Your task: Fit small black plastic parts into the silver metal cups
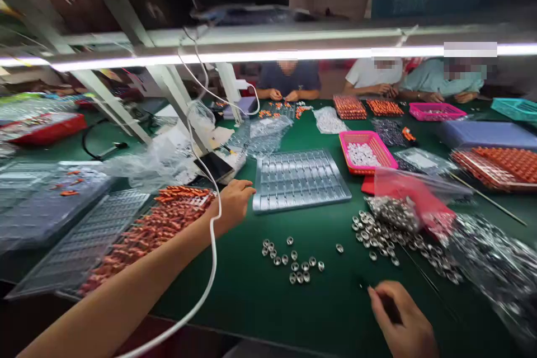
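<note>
My left hand (234, 204) reaches out to the left edge of a clear plastic tray (300, 182) with rows of compartments, its bent fingertips at that edge. My right hand (403, 319) is low on the right, thumb and forefinger pinched together. A small dark bit shows by its fingertips, too blurred to name. Between the hands, several small silvery metal rings (295, 266) are scattered on the green tabletop (235, 291). A bigger pile of such rings (377, 240) spreads beside an open plastic bag (396, 212) of metal parts.
A white cable (215, 257) hangs across my left forearm. Orange parts (155, 229) fill trays on the left. A pink basket (371, 151) holds white pieces. A large bag of shiny parts (495, 263) lies right, near a thin rod (428, 279). Co-workers (289, 81) sit opposite.
</note>
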Demonstrator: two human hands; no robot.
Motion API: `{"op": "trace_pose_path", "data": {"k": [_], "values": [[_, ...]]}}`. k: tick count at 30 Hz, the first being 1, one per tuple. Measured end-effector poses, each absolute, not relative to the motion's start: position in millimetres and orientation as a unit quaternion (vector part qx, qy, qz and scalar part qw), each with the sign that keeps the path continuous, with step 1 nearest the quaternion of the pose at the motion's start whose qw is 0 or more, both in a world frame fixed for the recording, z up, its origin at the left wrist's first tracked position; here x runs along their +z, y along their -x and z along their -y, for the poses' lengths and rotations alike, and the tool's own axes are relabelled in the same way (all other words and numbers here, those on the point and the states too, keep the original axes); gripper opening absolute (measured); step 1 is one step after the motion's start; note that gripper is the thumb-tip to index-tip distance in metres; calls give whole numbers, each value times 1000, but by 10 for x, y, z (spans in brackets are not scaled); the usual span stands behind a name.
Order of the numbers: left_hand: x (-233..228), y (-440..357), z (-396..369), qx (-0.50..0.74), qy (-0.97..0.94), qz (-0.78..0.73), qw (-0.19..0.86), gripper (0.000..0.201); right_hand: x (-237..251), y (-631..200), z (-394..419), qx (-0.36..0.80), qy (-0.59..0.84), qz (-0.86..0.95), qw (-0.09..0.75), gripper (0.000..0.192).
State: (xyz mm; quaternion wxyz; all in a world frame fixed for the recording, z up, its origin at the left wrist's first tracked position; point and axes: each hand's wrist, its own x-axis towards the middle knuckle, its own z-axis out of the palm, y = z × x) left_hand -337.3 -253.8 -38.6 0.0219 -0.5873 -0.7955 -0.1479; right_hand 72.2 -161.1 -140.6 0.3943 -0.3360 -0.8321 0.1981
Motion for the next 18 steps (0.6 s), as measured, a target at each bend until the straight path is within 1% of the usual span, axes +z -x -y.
{"op": "trace_pose_path", "data": {"k": [1,4,7,9,12,14,18], "values": [[-438,3228,2631,-153,601,784,21,33,-1378,-733,1619,211,331,831,394,14],[-565,2776,2877,-170,660,729,64,30,-1293,-720,1618,229,323,827,400,8],[-667,2298,3039,-201,704,681,13,26,-1246,-721,1649,240,358,809,400,9],[-738,1986,3055,-225,722,654,-25,27,-1242,-744,1679,256,394,785,404,11],[-829,1594,2910,-252,738,624,-52,28,-1271,-774,1684,302,436,737,419,21],[-860,1400,2738,-254,745,613,-64,27,-1304,-778,1648,335,438,712,434,28],[-902,1161,2445,-213,775,592,-62,32,-1365,-750,1606,389,427,674,460,33]]}}
